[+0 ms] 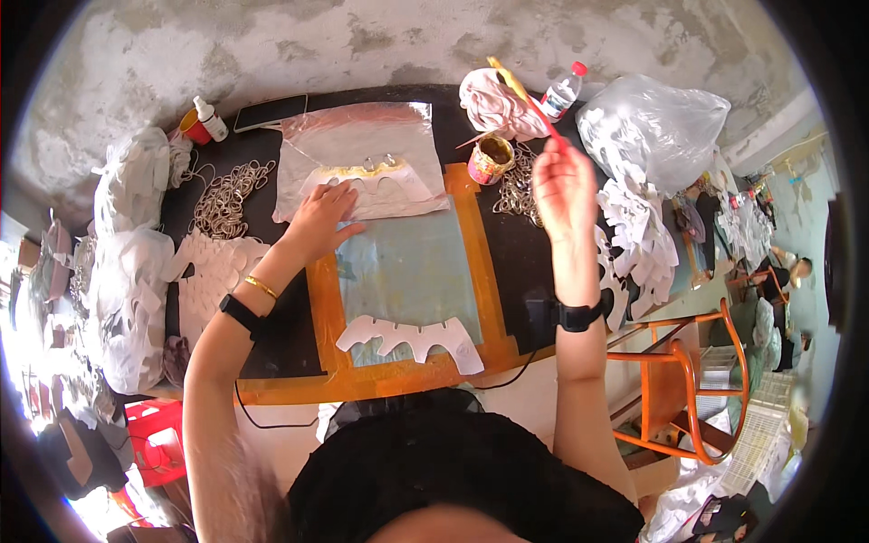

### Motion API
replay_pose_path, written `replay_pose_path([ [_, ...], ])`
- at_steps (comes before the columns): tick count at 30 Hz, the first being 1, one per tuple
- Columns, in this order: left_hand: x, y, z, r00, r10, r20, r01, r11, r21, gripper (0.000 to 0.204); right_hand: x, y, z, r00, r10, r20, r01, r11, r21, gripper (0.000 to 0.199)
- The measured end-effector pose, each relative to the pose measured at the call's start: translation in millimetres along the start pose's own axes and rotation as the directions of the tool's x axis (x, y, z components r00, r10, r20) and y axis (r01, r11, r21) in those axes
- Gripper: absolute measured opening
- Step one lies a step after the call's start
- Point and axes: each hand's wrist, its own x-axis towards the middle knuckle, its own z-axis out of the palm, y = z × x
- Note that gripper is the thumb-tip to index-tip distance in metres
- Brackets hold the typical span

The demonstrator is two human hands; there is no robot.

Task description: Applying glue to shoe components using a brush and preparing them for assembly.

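Note:
A white scalloped piece (407,184) lies on a silvery sheet (348,134), with yellow paste along its far edge and a few metal rings at that edge. My left hand (328,215) rests on its left part, fingers stretched out and holding nothing. Raised over the right side of the table, my right hand (563,185) is closed round the red handle of a brush (525,90). The brush's yellow-coated tip points up and to the far left. Below it stands a small tub of yellowish paste (491,160). A second scalloped piece (415,342) lies near the front edge.
Metal ring heaps (231,201) lie left and right. White cut pieces (213,285) and wrapped bundles (136,262) fill the left side. Behind the tub are a pink cloth (498,104), a bottle (563,90) and a clear plastic bag (652,127). An orange chair (674,389) stands right.

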Motion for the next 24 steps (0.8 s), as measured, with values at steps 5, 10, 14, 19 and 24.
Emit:
replay_pose_path([
  [5, 7, 2, 2, 1.000, 0.014, -0.007, -0.014, 1.000, 0.023, 0.055, -4, -25, -43, 0.872, -0.458, 0.174, 0.401, 0.464, -0.790, 0.013],
  [10, 5, 3, -1, 1.000, -0.006, 0.009, 0.006, 1.000, 0.008, 0.055, 7, 3, -70, 0.895, -0.416, 0.163, 0.353, 0.437, -0.827, 0.014],
  [14, 2, 4, -2, 1.000, -0.009, 0.007, 0.009, 1.000, 0.022, 0.055, 8, 8, -81, 0.901, -0.409, 0.141, 0.335, 0.453, -0.826, 0.015],
  [19, 5, 6, -2, 1.000, 0.005, 0.003, -0.005, 1.000, 0.001, 0.054, 4, 11, -90, 0.925, -0.376, -0.055, 0.244, 0.699, -0.672, 0.014],
  [24, 5, 3, -2, 0.999, 0.029, -0.018, -0.029, 0.999, -0.014, 0.053, -12, 0, -98, 0.985, -0.033, -0.170, -0.070, 0.824, -0.562, 0.022],
])
